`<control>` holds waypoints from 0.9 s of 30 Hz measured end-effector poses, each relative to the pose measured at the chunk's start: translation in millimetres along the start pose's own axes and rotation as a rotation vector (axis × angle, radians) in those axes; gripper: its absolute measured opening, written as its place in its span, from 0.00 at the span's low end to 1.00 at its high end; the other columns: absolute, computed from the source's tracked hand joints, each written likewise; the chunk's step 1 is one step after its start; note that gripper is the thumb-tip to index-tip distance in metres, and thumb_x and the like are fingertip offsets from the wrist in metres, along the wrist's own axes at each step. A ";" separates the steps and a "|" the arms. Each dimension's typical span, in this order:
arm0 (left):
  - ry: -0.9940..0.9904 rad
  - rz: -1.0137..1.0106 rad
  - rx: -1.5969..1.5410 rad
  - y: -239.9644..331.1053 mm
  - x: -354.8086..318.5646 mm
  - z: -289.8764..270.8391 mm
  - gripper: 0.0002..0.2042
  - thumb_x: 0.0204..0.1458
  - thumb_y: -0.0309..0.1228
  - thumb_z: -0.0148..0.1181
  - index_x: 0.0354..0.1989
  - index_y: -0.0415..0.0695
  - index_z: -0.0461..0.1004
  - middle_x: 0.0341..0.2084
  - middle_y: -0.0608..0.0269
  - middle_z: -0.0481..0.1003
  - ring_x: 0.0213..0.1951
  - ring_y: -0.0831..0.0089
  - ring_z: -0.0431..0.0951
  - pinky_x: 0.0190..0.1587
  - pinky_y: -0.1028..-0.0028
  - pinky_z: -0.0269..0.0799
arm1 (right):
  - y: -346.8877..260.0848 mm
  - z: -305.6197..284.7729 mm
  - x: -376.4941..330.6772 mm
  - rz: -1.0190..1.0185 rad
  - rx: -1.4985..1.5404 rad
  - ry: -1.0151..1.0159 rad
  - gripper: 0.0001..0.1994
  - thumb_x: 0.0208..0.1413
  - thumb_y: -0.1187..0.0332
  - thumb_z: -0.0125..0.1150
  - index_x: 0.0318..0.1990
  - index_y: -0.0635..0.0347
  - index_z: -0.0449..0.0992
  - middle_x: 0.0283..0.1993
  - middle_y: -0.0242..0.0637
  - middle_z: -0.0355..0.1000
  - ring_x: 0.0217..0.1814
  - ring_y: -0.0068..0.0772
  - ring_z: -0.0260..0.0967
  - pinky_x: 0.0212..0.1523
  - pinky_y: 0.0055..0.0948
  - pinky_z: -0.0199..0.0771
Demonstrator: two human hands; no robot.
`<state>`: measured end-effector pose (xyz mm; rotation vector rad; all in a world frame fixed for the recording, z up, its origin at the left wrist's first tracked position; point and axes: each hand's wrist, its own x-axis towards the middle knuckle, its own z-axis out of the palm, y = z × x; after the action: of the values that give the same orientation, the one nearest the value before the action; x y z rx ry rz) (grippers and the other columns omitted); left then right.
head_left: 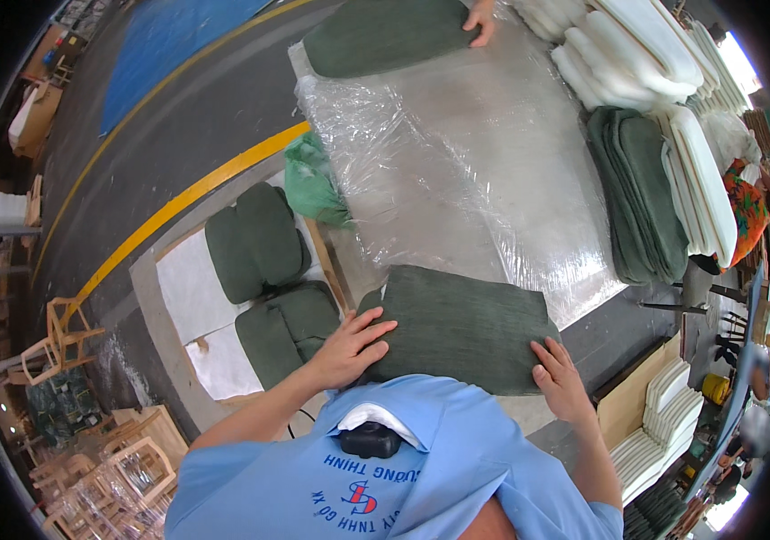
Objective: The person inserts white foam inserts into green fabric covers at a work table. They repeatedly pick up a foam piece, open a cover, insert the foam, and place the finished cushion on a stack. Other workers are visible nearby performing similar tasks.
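In front of my body lies a dark green fabric-covered cushion (pixel 461 328) with a notched right corner, at the near end of a table wrapped in clear plastic film. My left hand (pixel 353 346) rests on its left side, fingers stretched out over the fabric. On its right edge lies my right hand (pixel 563 378), fingers extended and thumb apart. A small white patch shows at the cushion's upper left edge. Another person's hand (pixel 482 22) touches a similar green cushion (pixel 385 36) at the table's far end.
Left, a low pallet (pixel 165 337) holds stacked green cushions (pixel 257 243). A green plastic bag (pixel 313 180) sits against the film-covered table (pixel 493 153). Folded green covers (pixel 637 193) and white foam pads (pixel 700 184) line the right side. Wooden chair frames (pixel 142 468) stand lower left.
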<state>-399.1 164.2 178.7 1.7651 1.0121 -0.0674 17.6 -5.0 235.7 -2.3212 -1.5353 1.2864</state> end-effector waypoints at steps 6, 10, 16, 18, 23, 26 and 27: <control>0.058 -0.027 -0.266 -32.5 34.2 22.0 0.23 0.72 0.44 0.47 0.73 0.58 0.68 0.79 0.43 0.47 0.78 0.47 0.51 0.77 0.60 0.50 | 41.8 34.7 53.0 0.245 0.064 0.171 0.33 0.72 0.51 0.51 0.76 0.62 0.58 0.79 0.59 0.54 0.83 0.53 0.50 0.79 0.38 0.50; 0.276 -0.130 -0.281 -47.8 61.4 29.5 0.25 0.70 0.44 0.49 0.71 0.46 0.69 0.71 0.35 0.61 0.73 0.48 0.62 0.71 0.61 0.61 | 70.2 33.6 92.5 0.499 0.491 0.165 0.36 0.66 0.45 0.61 0.66 0.72 0.69 0.60 0.56 0.75 0.61 0.44 0.74 0.62 0.39 0.71; 0.295 -0.468 -0.387 -38.2 76.3 11.3 0.34 0.64 0.55 0.57 0.66 0.36 0.71 0.55 0.42 0.79 0.59 0.51 0.78 0.63 0.60 0.70 | 100.4 22.3 94.4 0.469 0.527 0.198 0.32 0.66 0.44 0.62 0.60 0.68 0.76 0.56 0.46 0.78 0.58 0.34 0.74 0.60 0.34 0.71; 0.333 -0.334 -0.535 -31.1 80.3 -0.7 0.33 0.67 0.53 0.55 0.67 0.36 0.69 0.59 0.46 0.77 0.62 0.57 0.75 0.64 0.63 0.68 | 79.5 21.7 84.3 0.352 0.479 0.411 0.27 0.71 0.48 0.56 0.58 0.68 0.77 0.56 0.41 0.78 0.56 0.30 0.73 0.60 0.30 0.70; 0.591 0.028 -0.777 26.9 100.9 -33.1 0.33 0.72 0.56 0.46 0.69 0.38 0.67 0.64 0.55 0.72 0.65 0.66 0.71 0.70 0.69 0.59 | 31.2 -18.8 60.4 -0.022 1.241 0.775 0.30 0.74 0.42 0.46 0.60 0.64 0.75 0.54 0.37 0.77 0.59 0.33 0.73 0.63 0.33 0.69; 0.401 0.170 -0.955 52.7 100.8 -44.1 0.32 0.72 0.58 0.41 0.62 0.39 0.74 0.56 0.58 0.76 0.58 0.70 0.73 0.66 0.69 0.63 | 27.4 -24.8 45.4 -0.016 1.673 0.906 0.36 0.71 0.34 0.42 0.59 0.60 0.76 0.56 0.38 0.76 0.58 0.37 0.73 0.63 0.39 0.72; 0.425 0.167 -1.007 55.4 97.7 -39.9 0.32 0.73 0.58 0.38 0.56 0.40 0.77 0.50 0.61 0.77 0.54 0.73 0.73 0.63 0.70 0.65 | 19.4 -22.2 47.3 0.025 1.690 0.954 0.35 0.72 0.35 0.42 0.57 0.62 0.77 0.52 0.39 0.78 0.55 0.36 0.74 0.61 0.37 0.73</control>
<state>-316.3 249.2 190.6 0.9205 0.9316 0.8165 53.6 30.8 212.6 -1.2516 0.0914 0.6301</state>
